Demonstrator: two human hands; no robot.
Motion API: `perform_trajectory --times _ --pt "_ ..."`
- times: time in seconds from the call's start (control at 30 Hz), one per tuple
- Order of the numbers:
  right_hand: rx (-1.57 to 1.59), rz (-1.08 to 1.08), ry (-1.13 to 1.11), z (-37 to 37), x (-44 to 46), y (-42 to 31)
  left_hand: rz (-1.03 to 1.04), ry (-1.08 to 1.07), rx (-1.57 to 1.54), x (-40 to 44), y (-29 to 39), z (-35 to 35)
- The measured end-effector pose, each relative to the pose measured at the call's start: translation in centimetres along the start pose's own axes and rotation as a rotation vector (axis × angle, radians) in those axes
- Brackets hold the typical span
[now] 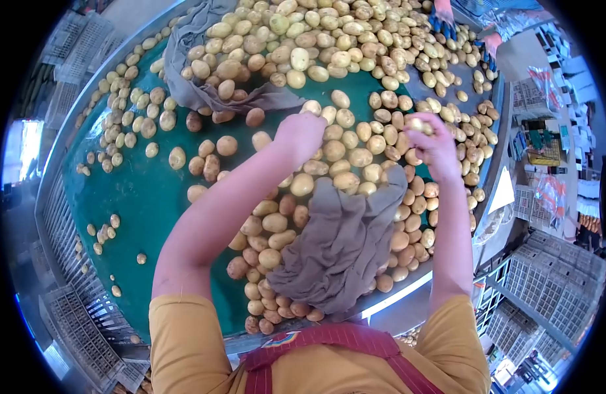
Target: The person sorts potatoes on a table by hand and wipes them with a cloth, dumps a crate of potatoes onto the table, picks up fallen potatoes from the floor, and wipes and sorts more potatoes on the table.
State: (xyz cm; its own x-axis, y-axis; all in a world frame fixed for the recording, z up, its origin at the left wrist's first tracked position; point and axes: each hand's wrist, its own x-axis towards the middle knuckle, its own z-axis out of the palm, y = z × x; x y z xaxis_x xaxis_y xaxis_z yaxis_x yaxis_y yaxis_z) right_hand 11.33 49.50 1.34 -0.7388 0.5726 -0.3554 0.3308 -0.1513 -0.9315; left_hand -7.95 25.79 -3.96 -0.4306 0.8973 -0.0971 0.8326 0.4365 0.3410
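Note:
Many yellow-brown potatoes (360,157) lie spread over a green table surface (152,217). My left hand (301,134) reaches to the middle of them, its fingers closed at a potato (311,107) by the end of a grey cloth. To the right, my right hand (434,144) is raised over the pile with its fingers curled round a pale potato (417,125). A crumpled grey-brown cloth (339,246) lies on the potatoes close to my body. Another grey cloth (191,92) stretches among the potatoes at the upper left.
At the top right, another person's gloved hands (442,20) touch the far potatoes. A metal rim (395,299) borders the table. Plastic crates (552,282) stand at the lower right, and more crates (80,322) are at the lower left.

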Motion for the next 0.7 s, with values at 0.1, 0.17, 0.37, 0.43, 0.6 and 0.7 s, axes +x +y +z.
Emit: perform_trajectory --times 0.1,0.17,0.37,0.43,0.6,0.7 --pt "-0.82 -0.358 0.025 2.9 1.5 1.2 -0.003 -0.195 0.046 0.7 1.0 -1.5" --pt "-1.075 -0.438 0.056 5.1 2.4 1.8 0.004 -0.237 0.095 1.1 1.3 -1.5" --pt "-1.4 -0.264 0.027 8.7 4.5 0.7 -0.062 -0.233 0.131 1.7 1.4 0.0" --pt "-1.36 -0.292 0.023 8.2 4.0 0.8 -0.028 -0.144 0.14 1.2 1.5 0.0" --pt "-0.483 -0.188 0.03 4.6 2.5 2.0 0.034 -0.208 0.107 0.6 0.5 -1.0" --pt "0.535 0.029 -0.205 0.9 0.8 4.0 0.061 -0.173 0.083 -0.1 -0.2 0.2"
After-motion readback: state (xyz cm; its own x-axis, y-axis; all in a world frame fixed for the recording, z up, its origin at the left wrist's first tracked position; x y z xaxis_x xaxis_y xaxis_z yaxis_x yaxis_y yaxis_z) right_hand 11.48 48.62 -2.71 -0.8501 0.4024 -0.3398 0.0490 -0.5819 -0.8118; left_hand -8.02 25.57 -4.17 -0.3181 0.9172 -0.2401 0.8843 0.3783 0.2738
